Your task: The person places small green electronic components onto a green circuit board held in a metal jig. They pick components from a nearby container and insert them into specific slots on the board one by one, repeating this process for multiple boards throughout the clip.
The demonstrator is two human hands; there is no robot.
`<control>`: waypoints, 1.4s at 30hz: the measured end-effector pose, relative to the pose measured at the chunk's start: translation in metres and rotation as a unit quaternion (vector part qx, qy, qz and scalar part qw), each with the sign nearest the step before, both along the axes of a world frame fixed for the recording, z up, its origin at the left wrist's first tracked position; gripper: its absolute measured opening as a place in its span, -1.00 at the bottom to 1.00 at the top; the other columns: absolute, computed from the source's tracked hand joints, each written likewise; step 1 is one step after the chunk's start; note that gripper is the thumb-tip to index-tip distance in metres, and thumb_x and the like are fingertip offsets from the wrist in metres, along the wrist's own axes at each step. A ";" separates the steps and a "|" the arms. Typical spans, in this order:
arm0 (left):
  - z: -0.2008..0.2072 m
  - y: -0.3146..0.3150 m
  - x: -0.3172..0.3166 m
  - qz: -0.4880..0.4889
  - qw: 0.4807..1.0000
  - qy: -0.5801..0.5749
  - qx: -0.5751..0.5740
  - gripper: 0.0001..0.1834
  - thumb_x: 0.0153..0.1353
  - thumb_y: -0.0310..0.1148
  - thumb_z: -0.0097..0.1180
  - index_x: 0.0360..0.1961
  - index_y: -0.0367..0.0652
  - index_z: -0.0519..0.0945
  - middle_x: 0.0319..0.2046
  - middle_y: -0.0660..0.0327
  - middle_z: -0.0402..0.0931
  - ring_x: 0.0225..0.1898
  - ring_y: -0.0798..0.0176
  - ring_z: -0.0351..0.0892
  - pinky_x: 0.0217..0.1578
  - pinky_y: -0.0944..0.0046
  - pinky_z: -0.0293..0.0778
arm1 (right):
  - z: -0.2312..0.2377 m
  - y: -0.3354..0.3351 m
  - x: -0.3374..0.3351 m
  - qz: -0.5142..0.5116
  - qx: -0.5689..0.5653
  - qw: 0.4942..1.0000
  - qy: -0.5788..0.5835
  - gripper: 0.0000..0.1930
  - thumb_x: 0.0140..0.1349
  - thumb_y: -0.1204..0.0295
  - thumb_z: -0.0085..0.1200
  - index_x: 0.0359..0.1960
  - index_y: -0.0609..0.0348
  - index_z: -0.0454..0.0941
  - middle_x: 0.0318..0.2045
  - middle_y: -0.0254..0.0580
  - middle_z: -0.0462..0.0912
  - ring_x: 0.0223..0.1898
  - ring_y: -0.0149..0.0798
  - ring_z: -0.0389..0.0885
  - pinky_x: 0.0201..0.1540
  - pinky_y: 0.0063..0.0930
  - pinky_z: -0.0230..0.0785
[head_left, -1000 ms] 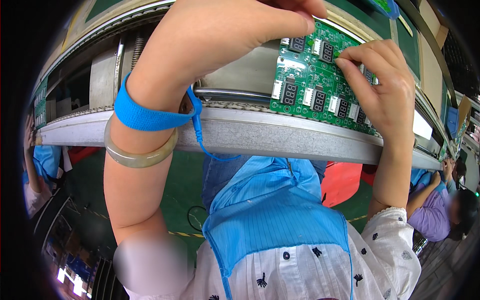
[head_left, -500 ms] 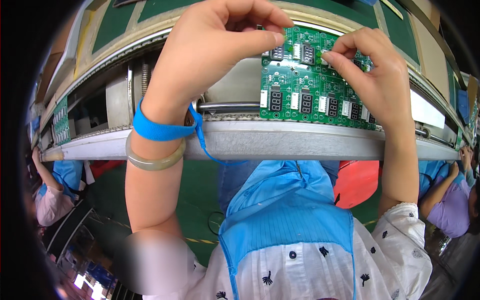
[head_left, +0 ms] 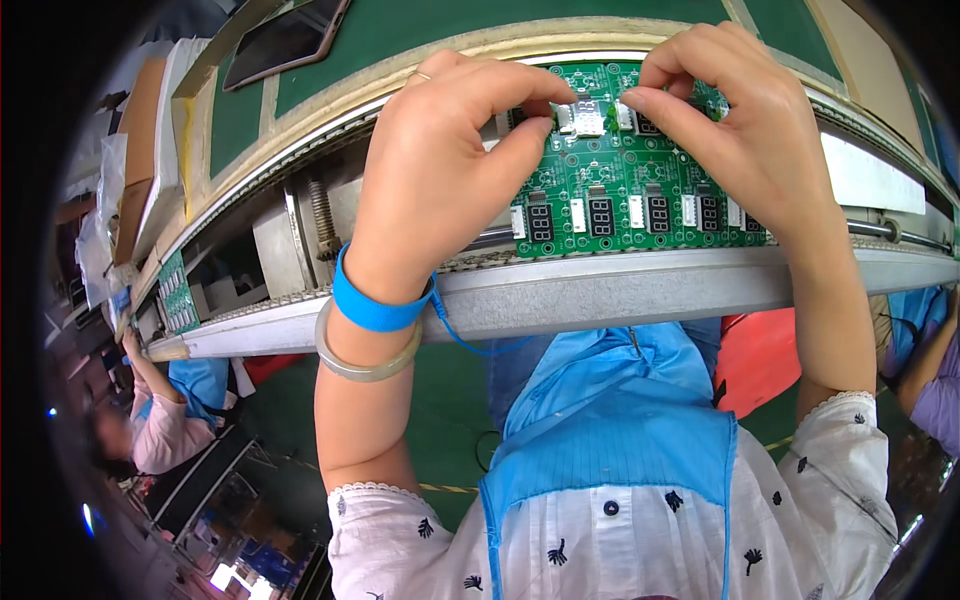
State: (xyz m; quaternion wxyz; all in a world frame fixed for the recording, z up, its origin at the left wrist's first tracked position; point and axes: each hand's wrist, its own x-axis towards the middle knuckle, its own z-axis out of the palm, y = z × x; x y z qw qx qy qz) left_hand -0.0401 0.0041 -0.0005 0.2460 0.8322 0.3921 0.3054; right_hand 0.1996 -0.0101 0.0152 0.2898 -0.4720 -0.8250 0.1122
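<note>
A green circuit board panel [head_left: 620, 160] lies across the rails in front of me, bearing rows of black digit displays [head_left: 600, 217] and white connectors [head_left: 577, 215]. My left hand [head_left: 450, 150] hovers over its upper left part, thumb and forefinger nearly together; what they pinch, if anything, is hidden. It wears a blue wrist strap [head_left: 375, 300] with a cord, and a pale bangle [head_left: 370, 360]. Above the upper row, my right hand [head_left: 740, 120] is pinched beside a connector. A small green part [head_left: 612, 118] shows at its fingertips, too small to name surely.
The metal front rail [head_left: 620, 295] runs between me and the board. Beyond the far rail, a phone [head_left: 285, 42] rests on a green surface. Another panel [head_left: 177, 295] sits farther left on the line, near a person [head_left: 170, 420]. At the right edge is another person's purple sleeve [head_left: 935, 400].
The view has shifted, bringing the phone into fuller sight. My left hand has come lower over the board, and my right hand has moved slightly left along the upper row.
</note>
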 end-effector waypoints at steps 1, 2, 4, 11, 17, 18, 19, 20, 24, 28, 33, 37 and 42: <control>0.001 -0.001 0.000 0.002 1.000 0.013 0.007 -0.71 0.09 -0.59 0.30 -0.13 -0.14 0.78 -0.33 0.23 0.71 -0.22 0.30 0.59 -0.15 0.31 0.52 | 0.000 0.000 -0.001 0.001 -0.002 1.000 0.002 -0.83 0.14 0.47 0.36 -0.35 0.26 0.61 -0.44 -0.25 0.59 -0.35 -0.27 0.52 -0.23 -0.37 0.35; 0.002 -0.001 0.000 0.005 1.000 0.026 0.014 -0.70 0.08 -0.59 0.30 -0.13 -0.14 0.78 -0.33 0.24 0.71 -0.21 0.29 0.58 -0.14 0.30 0.51 | -0.001 0.001 -0.002 0.002 -0.004 1.000 0.003 -0.83 0.14 0.47 0.36 -0.36 0.25 0.61 -0.44 -0.25 0.59 -0.35 -0.27 0.53 -0.23 -0.37 0.36; 0.005 -0.001 0.003 0.010 0.999 0.042 0.007 -0.70 0.06 -0.58 0.30 -0.14 -0.13 0.78 -0.33 0.25 0.72 -0.21 0.27 0.57 -0.11 0.28 0.50 | 0.002 0.002 0.002 0.013 -0.008 1.000 0.003 -0.85 0.16 0.46 0.34 -0.35 0.26 0.62 -0.43 -0.23 0.61 -0.34 -0.25 0.55 -0.22 -0.35 0.38; 0.008 0.000 0.006 0.003 0.999 0.053 0.003 -0.68 0.06 -0.57 0.30 -0.12 -0.12 0.79 -0.34 0.26 0.72 -0.22 0.29 0.55 -0.12 0.27 0.48 | 0.004 0.005 0.009 0.025 -0.005 0.999 0.025 -0.86 0.15 0.44 0.31 -0.39 0.20 0.60 -0.45 -0.17 0.59 -0.30 -0.07 0.52 -0.18 -0.26 0.37; 0.003 0.002 0.004 -0.008 0.999 0.042 0.008 -0.68 0.06 -0.58 0.30 -0.12 -0.12 0.79 -0.34 0.26 0.72 -0.22 0.29 0.54 -0.10 0.27 0.47 | -0.002 0.006 0.012 0.041 0.011 0.997 0.062 -0.87 0.16 0.45 0.30 -0.39 0.21 0.60 -0.46 -0.17 0.59 -0.31 -0.07 0.52 -0.19 -0.26 0.36; 0.004 0.002 0.005 -0.008 0.999 0.046 0.007 -0.68 0.06 -0.58 0.30 -0.12 -0.12 0.79 -0.34 0.27 0.72 -0.22 0.29 0.54 -0.10 0.27 0.46 | -0.002 0.006 0.012 0.041 0.006 0.997 0.063 -0.87 0.16 0.45 0.30 -0.39 0.22 0.60 -0.46 -0.17 0.59 -0.31 -0.07 0.52 -0.19 -0.26 0.36; 0.005 0.002 0.005 -0.007 0.999 0.050 0.006 -0.68 0.06 -0.58 0.30 -0.12 -0.12 0.79 -0.34 0.27 0.72 -0.23 0.28 0.54 -0.09 0.27 0.46 | -0.001 0.006 0.012 0.041 0.001 0.997 0.065 -0.87 0.16 0.45 0.30 -0.38 0.22 0.60 -0.46 -0.17 0.59 -0.31 -0.07 0.52 -0.19 -0.26 0.36; 0.006 0.001 0.005 -0.006 0.998 0.055 0.006 -0.68 0.06 -0.58 0.30 -0.12 -0.12 0.79 -0.34 0.27 0.72 -0.23 0.28 0.53 -0.09 0.27 0.46 | -0.001 0.006 0.012 0.040 -0.004 0.997 0.072 -0.87 0.16 0.45 0.30 -0.38 0.22 0.60 -0.47 -0.17 0.59 -0.32 -0.07 0.52 -0.19 -0.25 0.36; 0.005 0.001 0.006 0.000 0.999 0.051 0.012 -0.67 0.04 -0.58 0.30 -0.13 -0.12 0.79 -0.35 0.27 0.72 -0.23 0.28 0.52 -0.08 0.27 0.46 | 0.005 0.005 0.012 0.033 -0.010 0.998 0.052 -0.87 0.16 0.46 0.30 -0.38 0.23 0.60 -0.47 -0.17 0.59 -0.32 -0.06 0.53 -0.20 -0.24 0.37; 0.007 0.000 0.007 0.005 0.998 0.057 0.009 -0.66 0.03 -0.58 0.30 -0.13 -0.13 0.79 -0.35 0.26 0.72 -0.22 0.27 0.53 -0.09 0.27 0.48 | 0.020 0.000 0.006 0.020 -0.020 0.999 0.038 -0.86 0.15 0.46 0.31 -0.38 0.23 0.60 -0.47 -0.16 0.60 -0.32 -0.04 0.54 -0.19 -0.22 0.38; 0.007 -0.001 0.007 0.011 0.998 0.061 0.012 -0.66 0.03 -0.59 0.29 -0.13 -0.12 0.79 -0.34 0.26 0.73 -0.22 0.26 0.54 -0.10 0.26 0.50 | 0.004 0.008 0.014 0.028 0.001 0.999 0.036 -0.87 0.15 0.47 0.31 -0.34 0.25 0.63 -0.44 -0.17 0.63 -0.32 -0.11 0.57 -0.21 -0.27 0.42; 0.005 -0.001 0.010 0.011 0.999 0.043 0.026 -0.70 -0.01 -0.58 0.30 -0.20 -0.10 0.78 -0.39 0.31 0.71 -0.28 0.20 0.51 -0.14 0.22 0.47 | 0.001 0.003 0.008 0.000 -0.013 0.999 0.052 -0.84 0.15 0.44 0.35 -0.37 0.23 0.60 -0.44 -0.24 0.61 -0.36 -0.24 0.54 -0.23 -0.31 0.36; 0.009 -0.001 0.014 0.004 0.999 0.034 0.037 -0.76 -0.02 -0.57 0.30 -0.27 -0.10 0.76 -0.43 0.29 0.68 -0.31 0.13 0.50 -0.17 0.15 0.42 | 0.000 0.003 0.014 -0.010 0.005 0.998 0.060 -0.85 0.13 0.37 0.33 -0.40 0.17 0.65 -0.40 -0.11 0.67 -0.26 -0.02 0.59 -0.19 -0.15 0.43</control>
